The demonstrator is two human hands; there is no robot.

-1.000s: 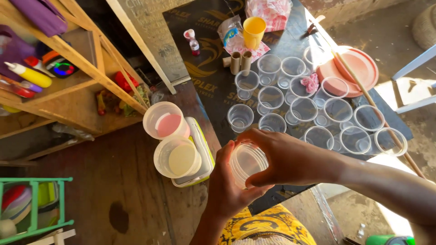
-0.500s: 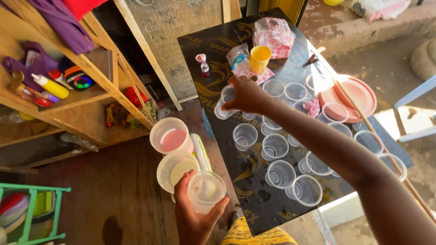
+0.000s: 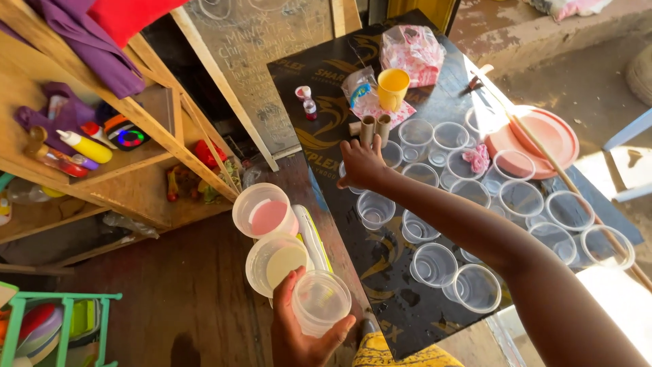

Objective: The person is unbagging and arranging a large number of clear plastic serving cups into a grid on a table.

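Black board w/ gold print is the biggest thing here, propped as a tabletop and carrying most of the gear. Wooden shelf stands to its left w/ bottles and cloth on it. Pink plate sits at the board's far right edge, a long stick lying across it.

Clear cups spread over the board in loose rows, upright, mouths up, approx. touching their neighbours. Two tubs w/ pink and pale liquid sit just off the board's left edge, on a green-rimmed box. Yellow cup stands at the far end beside a pink bag.

Left hand is low in view, fingers wrapped round a stack of nested clear cups, held from below and the side, mouth up. Right hand is well apart from it, arm stretched over the board, fingers closed over the top of a single cup at the near end of the far row; cup mostly hidden under the palm, so whether it's resting or lifted, can't tell.

Handling, judged: thin plastic, v. light, flexes if squeezed, smooth and a bit slippery, tips easily when empty. Nested ones likely stick together. Best hold is at the rim or upper wall w/ fingertips, light pressure; stack by its lower wall, as the left has it.
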